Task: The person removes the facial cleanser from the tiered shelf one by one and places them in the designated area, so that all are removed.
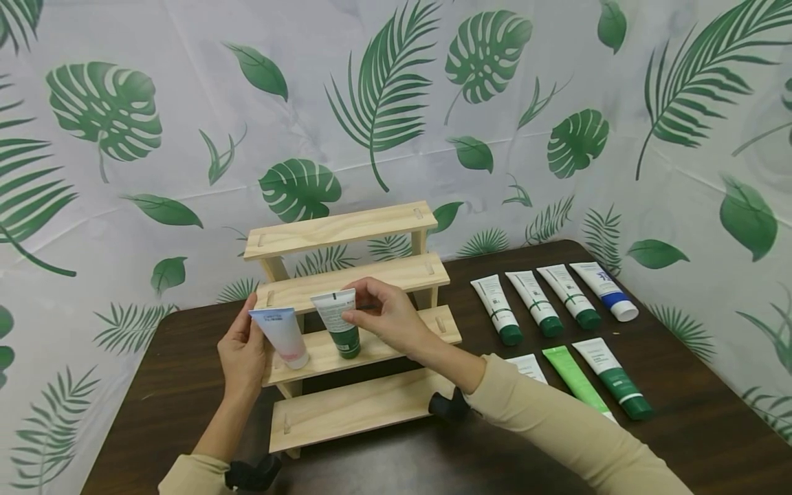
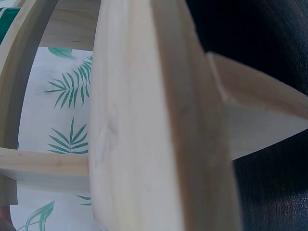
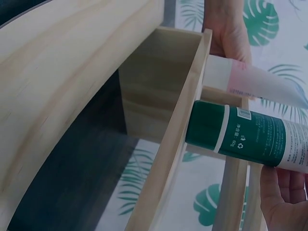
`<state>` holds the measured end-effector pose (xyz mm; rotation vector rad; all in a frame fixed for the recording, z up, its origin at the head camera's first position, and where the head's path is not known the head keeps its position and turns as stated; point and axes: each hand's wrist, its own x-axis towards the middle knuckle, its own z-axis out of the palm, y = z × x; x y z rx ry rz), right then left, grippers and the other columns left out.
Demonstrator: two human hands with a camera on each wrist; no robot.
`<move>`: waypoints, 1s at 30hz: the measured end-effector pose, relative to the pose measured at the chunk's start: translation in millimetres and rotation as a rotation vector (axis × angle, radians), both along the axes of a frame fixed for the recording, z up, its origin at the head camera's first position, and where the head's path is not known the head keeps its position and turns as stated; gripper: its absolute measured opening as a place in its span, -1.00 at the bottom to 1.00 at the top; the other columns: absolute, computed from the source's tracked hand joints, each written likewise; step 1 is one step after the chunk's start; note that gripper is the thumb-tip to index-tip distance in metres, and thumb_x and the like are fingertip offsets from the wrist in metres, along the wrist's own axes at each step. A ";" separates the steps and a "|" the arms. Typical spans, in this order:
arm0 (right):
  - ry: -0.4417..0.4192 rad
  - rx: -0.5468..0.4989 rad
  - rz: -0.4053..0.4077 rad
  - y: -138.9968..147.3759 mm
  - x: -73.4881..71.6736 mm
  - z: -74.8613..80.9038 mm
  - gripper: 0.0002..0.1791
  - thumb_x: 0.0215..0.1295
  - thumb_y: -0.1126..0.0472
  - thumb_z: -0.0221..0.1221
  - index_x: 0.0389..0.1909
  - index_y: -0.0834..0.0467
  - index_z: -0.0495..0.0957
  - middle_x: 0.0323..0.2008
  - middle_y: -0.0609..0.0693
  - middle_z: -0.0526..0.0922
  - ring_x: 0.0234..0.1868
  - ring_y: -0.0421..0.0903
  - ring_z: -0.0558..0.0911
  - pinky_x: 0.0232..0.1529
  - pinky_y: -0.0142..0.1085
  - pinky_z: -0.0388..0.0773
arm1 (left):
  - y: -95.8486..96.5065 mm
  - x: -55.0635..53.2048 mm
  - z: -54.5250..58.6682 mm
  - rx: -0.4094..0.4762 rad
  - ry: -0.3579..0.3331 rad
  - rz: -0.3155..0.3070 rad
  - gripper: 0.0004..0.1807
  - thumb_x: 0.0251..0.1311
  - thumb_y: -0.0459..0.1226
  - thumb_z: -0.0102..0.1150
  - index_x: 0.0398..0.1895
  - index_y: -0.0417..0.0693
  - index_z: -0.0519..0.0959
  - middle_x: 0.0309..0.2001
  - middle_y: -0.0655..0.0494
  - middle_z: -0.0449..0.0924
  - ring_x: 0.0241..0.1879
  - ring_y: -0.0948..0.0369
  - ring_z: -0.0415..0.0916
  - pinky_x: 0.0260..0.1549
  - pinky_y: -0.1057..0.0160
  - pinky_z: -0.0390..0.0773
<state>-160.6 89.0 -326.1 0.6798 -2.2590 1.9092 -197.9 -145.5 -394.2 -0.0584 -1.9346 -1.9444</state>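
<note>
On the second shelf from the bottom of a stepped wooden rack (image 1: 371, 357), two squeeze tubes stand on their caps. My right hand (image 1: 390, 316) pinches the upper part of the white-and-green tube (image 1: 339, 320), thumb in front and fingers behind. Its green cap meets the shelf. Just left of it stands the pale blue-and-pink tube (image 1: 283, 337), leaning slightly. My left hand (image 1: 243, 354) is at that tube's left side, fingers straight and pointing up; whether they press on it is partly hidden. The right wrist view shows the green tube (image 3: 236, 132) beside the pink one (image 3: 255, 79).
On the dark table (image 1: 185, 371), right of the rack, several white-and-green tubes (image 1: 535, 302) lie in a row with a white-and-blue tube (image 1: 603, 290). Nearer lie a bright green tube (image 1: 575, 378) and another white-and-green one (image 1: 612, 378). A leaf-patterned cloth (image 1: 396, 103) hangs behind.
</note>
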 end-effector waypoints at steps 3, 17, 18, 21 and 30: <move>0.015 0.002 -0.005 -0.1 0.9 -0.3 -0.72 0.18 0.42 0.22 -0.09 0.37 0.48 -0.17 0.26 0.61 -0.16 0.01 0.63 -0.14 -0.36 0.60 | 0.1 -0.4 -0.5 0.000 0.001 0.006 -0.53 0.34 -0.22 0.02 0.29 -0.15 0.36 0.31 -0.03 0.31 0.14 0.47 0.40 -0.04 0.65 0.41; 0.049 0.025 -0.078 4.3 2.2 -1.1 -0.75 0.16 0.39 0.25 -0.13 0.33 0.52 -0.22 0.21 0.64 -0.19 -0.02 0.65 -0.15 -0.39 0.60 | 0.9 0.0 -0.4 0.012 0.001 -0.003 -0.52 0.34 -0.22 0.02 0.29 -0.17 0.35 0.31 -0.07 0.30 0.17 0.43 0.38 -0.02 0.65 0.39; 0.050 0.024 -0.082 5.2 2.8 -1.0 -0.74 0.16 0.39 0.25 -0.13 0.32 0.52 -0.22 0.21 0.64 -0.20 -0.02 0.65 -0.15 -0.39 0.60 | 1.0 0.1 -0.3 0.011 0.000 -0.003 -0.52 0.34 -0.22 0.02 0.29 -0.17 0.35 0.31 -0.07 0.30 0.17 0.43 0.38 -0.02 0.65 0.39; 0.049 0.016 -0.092 8.3 4.9 0.4 -0.74 0.16 0.38 0.25 -0.12 0.32 0.52 -0.22 0.20 0.64 -0.20 -0.03 0.65 -0.16 -0.38 0.61 | 1.3 0.0 -0.5 0.021 -0.003 -0.003 -0.52 0.34 -0.23 0.02 0.29 -0.19 0.35 0.30 -0.08 0.31 0.17 0.44 0.38 -0.03 0.65 0.39; 0.045 0.005 -0.110 23.5 13.0 6.2 -0.76 0.18 0.38 0.24 -0.12 0.31 0.52 -0.23 0.19 0.63 -0.23 -0.08 0.64 -0.17 -0.37 0.60 | 1.3 0.0 2.3 0.015 -0.004 0.011 -0.53 0.33 -0.24 0.03 0.28 -0.18 0.37 0.30 -0.05 0.31 0.18 0.44 0.37 -0.02 0.66 0.38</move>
